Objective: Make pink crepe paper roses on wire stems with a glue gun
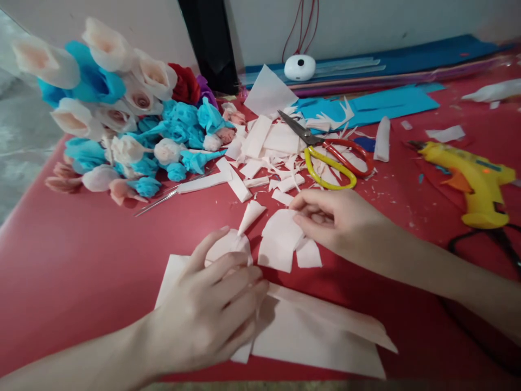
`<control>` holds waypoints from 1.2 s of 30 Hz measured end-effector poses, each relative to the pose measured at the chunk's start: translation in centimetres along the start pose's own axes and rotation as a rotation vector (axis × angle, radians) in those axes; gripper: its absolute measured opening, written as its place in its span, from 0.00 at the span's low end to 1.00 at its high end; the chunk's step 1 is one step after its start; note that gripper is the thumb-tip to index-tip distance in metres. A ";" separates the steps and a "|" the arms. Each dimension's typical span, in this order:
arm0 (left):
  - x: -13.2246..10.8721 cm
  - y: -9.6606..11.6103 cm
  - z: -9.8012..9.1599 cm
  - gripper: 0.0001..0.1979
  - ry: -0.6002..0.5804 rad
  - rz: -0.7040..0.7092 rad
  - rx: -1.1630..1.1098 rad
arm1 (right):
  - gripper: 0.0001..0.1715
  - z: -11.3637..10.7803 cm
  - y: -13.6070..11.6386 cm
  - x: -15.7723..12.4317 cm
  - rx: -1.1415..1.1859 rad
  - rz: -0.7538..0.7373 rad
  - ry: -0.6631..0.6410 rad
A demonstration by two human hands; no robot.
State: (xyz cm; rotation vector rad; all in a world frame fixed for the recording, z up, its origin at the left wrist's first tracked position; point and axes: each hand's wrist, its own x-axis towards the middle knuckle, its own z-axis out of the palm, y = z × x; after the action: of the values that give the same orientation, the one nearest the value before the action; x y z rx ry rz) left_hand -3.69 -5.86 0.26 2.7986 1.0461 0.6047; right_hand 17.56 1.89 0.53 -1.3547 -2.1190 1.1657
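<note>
My left hand point(220, 304) is curled over a rounded pale pink crepe paper petal point(228, 243), its fingers bent; the palm side is hidden. A small rolled paper cone point(251, 216) touches the top of that petal. To the right, my right hand point(319, 217) has thumb and index finger pinched at the upper edge of a stack of cut paper petals point(279, 241). One smaller petal point(309, 253) sticks out below these fingers. Under my left hand lies a large pale paper sheet point(317, 336) with a folded strip along its upper edge.
Scissors point(309, 138) with red and yellow handles lie on paper scraps point(280, 141). A yellow glue gun point(472, 174) with a black cord is at the right. Blue and pale paper flowers point(138, 130) crowd the left back. A white device point(300, 67) stands by the wall.
</note>
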 end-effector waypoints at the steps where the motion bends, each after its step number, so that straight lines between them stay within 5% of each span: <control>1: 0.1 -0.1 -0.1 0.06 -0.006 -0.002 0.000 | 0.05 -0.1 0.1 0.0 0.011 -0.004 0.011; 19: 2.1 -1.7 0.7 0.08 -0.113 -0.084 -0.060 | 0.03 -1.2 0.4 0.3 0.095 0.004 0.051; 36: 2.8 -1.8 0.3 0.09 -0.126 -0.177 -0.183 | 0.05 -1.7 0.3 0.5 -0.095 0.036 0.032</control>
State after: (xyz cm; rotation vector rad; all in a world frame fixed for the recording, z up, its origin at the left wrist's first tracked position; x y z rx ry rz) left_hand -2.81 -2.66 0.50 2.5189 1.1353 0.4715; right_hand 18.68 3.10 1.22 -1.4485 -2.1606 1.0615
